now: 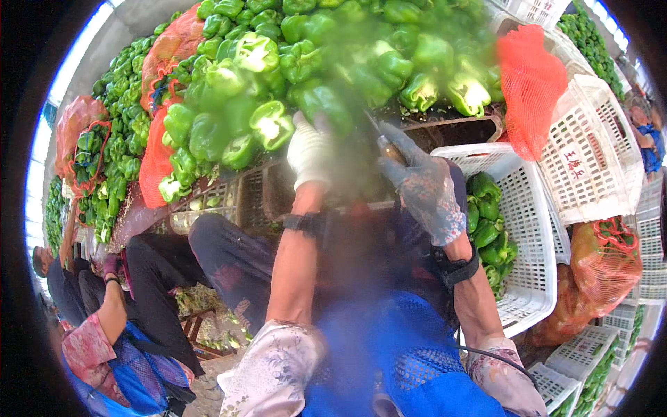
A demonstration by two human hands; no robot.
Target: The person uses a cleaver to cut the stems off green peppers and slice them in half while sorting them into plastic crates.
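My left hand (310, 151), in a white knit glove, grips a green bell pepper (326, 103) at the near edge of a large pepper heap; a blur covers part of it. My right hand (425, 182), in a grey patterned glove, is closed round the wooden handle of a small knife (393, 149). The knife's thin blade points up and left toward that pepper. Left of my left hand lies a cut pepper (272, 125) with its pale inside showing. More cut peppers, such as one at the right (468, 95), lie along the heap's front.
A white plastic basket (540, 278) holding whole peppers stands by my right forearm. Beyond it are a red mesh bag (531, 90) and a tilted white crate (590, 149). Filled mesh bags (606, 260) sit at far right. At left, another person's arm (111, 313) shows.
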